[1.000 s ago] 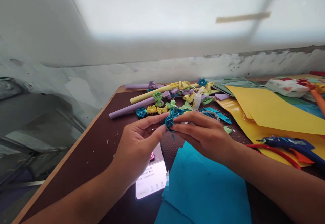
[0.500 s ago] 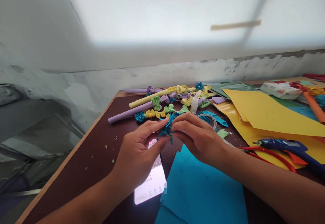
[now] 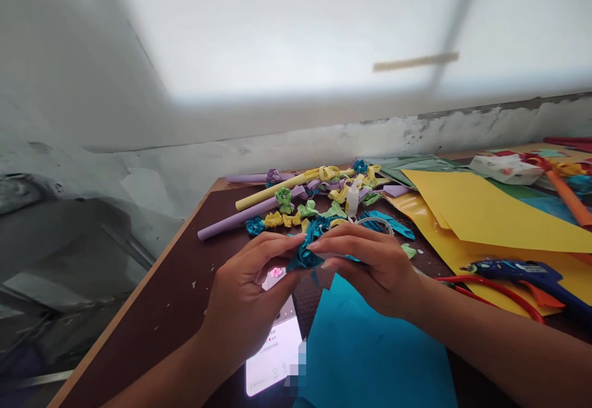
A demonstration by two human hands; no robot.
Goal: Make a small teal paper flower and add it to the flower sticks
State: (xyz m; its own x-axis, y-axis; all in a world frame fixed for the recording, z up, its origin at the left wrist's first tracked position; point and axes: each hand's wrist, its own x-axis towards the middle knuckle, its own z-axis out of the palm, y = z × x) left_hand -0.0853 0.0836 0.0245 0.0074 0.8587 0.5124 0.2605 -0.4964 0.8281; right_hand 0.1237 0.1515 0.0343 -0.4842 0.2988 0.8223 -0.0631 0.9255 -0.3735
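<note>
1. Gripping from both sides, the left hand and right hand meet at a crinkled blue paper piece, raised above the counter.
2. The left hand curves around the left side, thumb below and forefinger above; the right hand pinches the other side between thumb and fingertips. Opposed grips probably steady the thin folds without flattening them.
3. A lit phone lies below the left hand, partly covered by it, perhaps placed so the screen can be read at a glance.
4. Blue sheets lie beside the phone, below the right hand, presumably for easy reach.
5. Beyond the fingers, paper blossoms, purple and yellow rolls and a white bottle crowd the far side, so pushing forward would likely knock them.
6. On the right, yellow sheets, a blue glue gun and a red-handled tool hem in the right forearm.
7. Leftward, small scraps dot the dark surface up to its pale slanting edge; the left elbow seems to have easier room there.
</note>
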